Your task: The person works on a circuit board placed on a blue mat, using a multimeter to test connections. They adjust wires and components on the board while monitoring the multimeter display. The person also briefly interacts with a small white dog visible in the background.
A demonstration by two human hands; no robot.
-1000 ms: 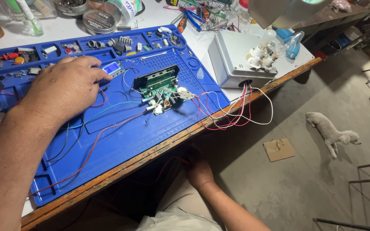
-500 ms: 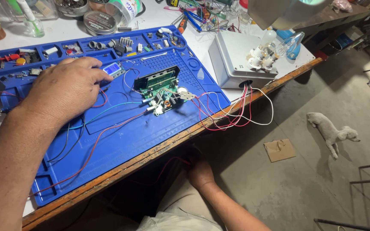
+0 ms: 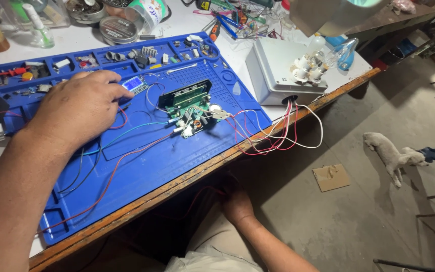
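Circuit board point(image 3: 190, 107) with coloured wires sits mid-way on the blue work mat point(image 3: 142, 166). Left hand point(image 3: 79, 108) lies palm-down on the mat, fingers loosely spread, touching a small blue display module point(image 3: 133, 84), gripping nothing. Right hand point(image 3: 235, 204) reaches under the bench; whether it grips anything cannot be told.

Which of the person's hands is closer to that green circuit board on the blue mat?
Left. The left hand rests on the blue mat just left of the circuit board, fingertips by a small blue display. The right hand is below the table edge.
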